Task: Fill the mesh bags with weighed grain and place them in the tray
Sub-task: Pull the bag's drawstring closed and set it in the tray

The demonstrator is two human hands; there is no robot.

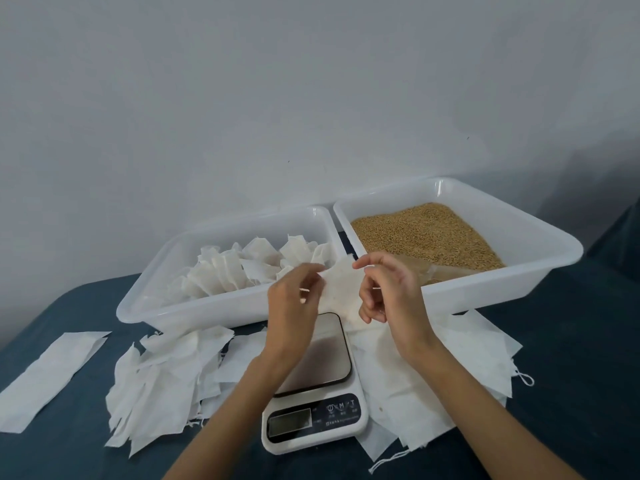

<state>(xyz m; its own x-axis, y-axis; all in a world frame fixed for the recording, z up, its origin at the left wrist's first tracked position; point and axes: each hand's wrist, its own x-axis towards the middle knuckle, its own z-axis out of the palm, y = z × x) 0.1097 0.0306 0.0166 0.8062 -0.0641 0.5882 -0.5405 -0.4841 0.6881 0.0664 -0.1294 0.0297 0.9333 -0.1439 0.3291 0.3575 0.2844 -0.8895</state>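
Both hands hold one white mesh bag [341,291] in the air above the kitchen scale [317,382]. My left hand [294,299] pinches its left edge near the top. My right hand [389,289] pinches its right top corner with thumb and forefinger. The white tray [221,306] at the left holds several filled, gathered bags [249,268]. The white tray [519,271] at the right holds brown grain [426,233], with a translucent scoop [436,271] partly hidden behind my right hand. The scale's platform is bare.
Loose flat mesh bags lie in a heap [166,382] left of the scale and in another pile [450,368] to its right. A long white strip [52,375] lies at the far left on the dark blue cloth. A grey wall stands behind the trays.
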